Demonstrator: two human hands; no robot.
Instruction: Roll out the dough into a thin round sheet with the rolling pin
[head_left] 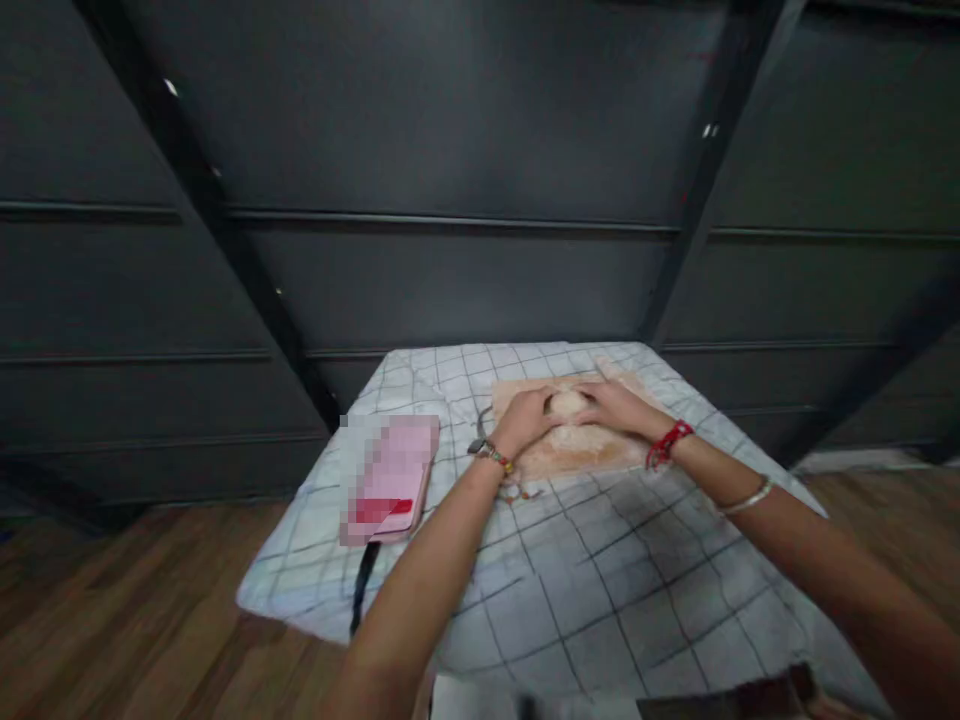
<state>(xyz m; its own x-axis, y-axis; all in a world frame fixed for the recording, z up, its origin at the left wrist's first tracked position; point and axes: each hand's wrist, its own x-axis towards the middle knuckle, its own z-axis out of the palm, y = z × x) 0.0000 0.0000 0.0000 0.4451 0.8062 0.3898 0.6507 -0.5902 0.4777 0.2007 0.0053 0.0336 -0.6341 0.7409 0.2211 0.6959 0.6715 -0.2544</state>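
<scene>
Snugly, dough ball (568,404) sits between cupped hands (525,420) (619,406).

Beaded band L (495,457); red thread (667,443), silver bangle R (750,497)

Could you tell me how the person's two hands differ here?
The left hand wears a beaded wristband; the right hand a red thread band, plus a silver bangle up the arm. The left hand cups the dough ball from its left, the right hand from its right. Both touch it over the board.
</scene>
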